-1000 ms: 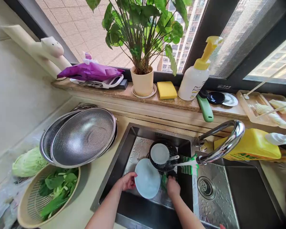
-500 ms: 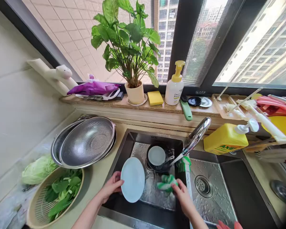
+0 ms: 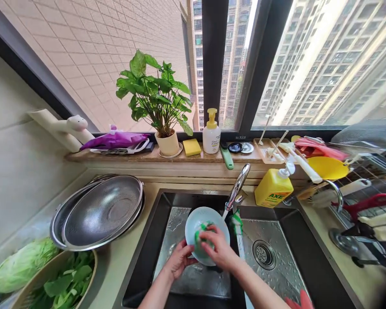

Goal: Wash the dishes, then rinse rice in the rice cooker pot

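Observation:
My left hand (image 3: 179, 258) grips a pale blue-white plate (image 3: 201, 216) by its lower left rim, holding it tilted over the left sink basin (image 3: 170, 231). Pressed against the plate's face is a green and white cloth (image 3: 200, 235), partly covered by the fingers of my right hand (image 3: 221, 249). Just beyond the plate, water runs from the chrome tap (image 3: 239, 182). Whatever lies beneath the plate is mostly hidden; only a dark edge of a pan shows.
A second green and white cloth (image 3: 237, 223) hangs on the divider beside the right basin (image 3: 286, 240). Metal colanders (image 3: 106, 214) and a basket of leafy greens (image 3: 91, 274) stand left. A yellow AXE bottle (image 3: 273, 189) is behind the right basin. Pinkish finger-like shapes (image 3: 299, 301) show at the bottom.
The plate has moved right, towards the tap, in my left hand. My right hand has brought the cloth up onto the plate's face. The camera view has shifted too.

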Tool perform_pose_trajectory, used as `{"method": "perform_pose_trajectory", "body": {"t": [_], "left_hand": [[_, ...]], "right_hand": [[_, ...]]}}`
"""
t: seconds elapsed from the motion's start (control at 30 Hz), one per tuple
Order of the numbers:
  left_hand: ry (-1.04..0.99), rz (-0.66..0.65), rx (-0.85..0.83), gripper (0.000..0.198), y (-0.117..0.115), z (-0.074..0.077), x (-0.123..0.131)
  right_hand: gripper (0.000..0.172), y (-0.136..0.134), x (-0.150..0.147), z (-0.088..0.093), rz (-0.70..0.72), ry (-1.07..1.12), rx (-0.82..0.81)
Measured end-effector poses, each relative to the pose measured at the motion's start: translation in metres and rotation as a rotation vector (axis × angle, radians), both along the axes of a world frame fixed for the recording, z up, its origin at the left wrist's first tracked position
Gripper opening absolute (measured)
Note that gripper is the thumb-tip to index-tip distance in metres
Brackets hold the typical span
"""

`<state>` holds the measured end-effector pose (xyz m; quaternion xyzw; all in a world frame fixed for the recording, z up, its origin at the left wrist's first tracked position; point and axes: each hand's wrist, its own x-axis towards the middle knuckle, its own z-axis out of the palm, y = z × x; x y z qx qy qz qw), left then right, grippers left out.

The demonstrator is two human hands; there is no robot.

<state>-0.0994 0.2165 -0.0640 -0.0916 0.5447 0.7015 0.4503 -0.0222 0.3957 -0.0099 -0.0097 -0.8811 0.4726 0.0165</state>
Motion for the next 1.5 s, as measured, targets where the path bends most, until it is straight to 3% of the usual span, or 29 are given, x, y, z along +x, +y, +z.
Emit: {"method": "perform_pose_trajectory", "body": {"t": [0.1,0.17,0.3,0.4,0.5,0.6,0.7,0.83,0.97,1.07,1.13,1.2,1.33,1.4,1.5], "left_hand": [[-0.018,-0.003,0.038,0.052,0.012,-0.013,0.016],[-0.073,0.059,0.083,0.053,0.017,-0.019,0.027],[-0.161,0.277,0.172,0.061,0.028,-0.017,0.034],[-0.164,0.358,0.174,0.068,0.032,-0.012,0.025],[-0.105,0.366,0.173,0.070,0.033,-0.013,0.013],[-0.084,0.330,0.190,0.069,0.035,-0.018,0.011],[-0.068,0.267,0.192,0.068,0.037,-0.018,0.017],[-0.028,0.266,0.169,0.072,0.036,-0.010,0.020],[-0.032,0.290,0.174,0.071,0.037,-0.012,0.016],[-0.071,0.304,0.205,0.064,0.038,-0.020,0.020],[-0.089,0.292,0.193,0.061,0.036,-0.022,0.025],[-0.086,0.269,0.168,0.063,0.033,-0.020,0.030],[-0.078,0.313,0.143,0.071,0.027,-0.011,0.030],[-0.083,0.365,0.138,0.075,0.026,-0.008,0.026],[-0.086,0.420,0.148,0.076,0.030,-0.008,0.023]], "right_hand": [[0.039,-0.012,-0.021,-0.026,0.223,-0.025,0.210],[0.043,-0.009,-0.042,-0.041,0.249,-0.027,0.327],[0.041,0.019,-0.077,-0.048,0.106,-0.121,0.507],[0.040,0.039,-0.068,-0.042,-0.022,-0.167,0.577],[0.038,0.032,-0.032,-0.043,-0.090,-0.162,0.558],[0.039,0.006,-0.008,-0.053,-0.051,-0.117,0.434],[0.045,-0.006,-0.022,-0.059,-0.045,-0.050,0.376],[0.044,0.013,-0.048,-0.059,-0.253,-0.053,0.462],[0.050,0.003,-0.025,-0.070,-0.374,-0.122,0.531],[0.055,-0.025,-0.009,-0.082,-0.234,-0.116,0.434],[0.057,-0.033,-0.018,-0.084,-0.087,-0.053,0.372],[0.056,-0.024,-0.039,-0.080,-0.033,-0.007,0.382],[0.056,0.014,-0.067,-0.076,-0.220,0.009,0.527],[0.057,0.024,-0.059,-0.083,-0.356,0.021,0.601],[0.049,0.018,-0.032,-0.101,-0.526,0.036,0.626]]}}
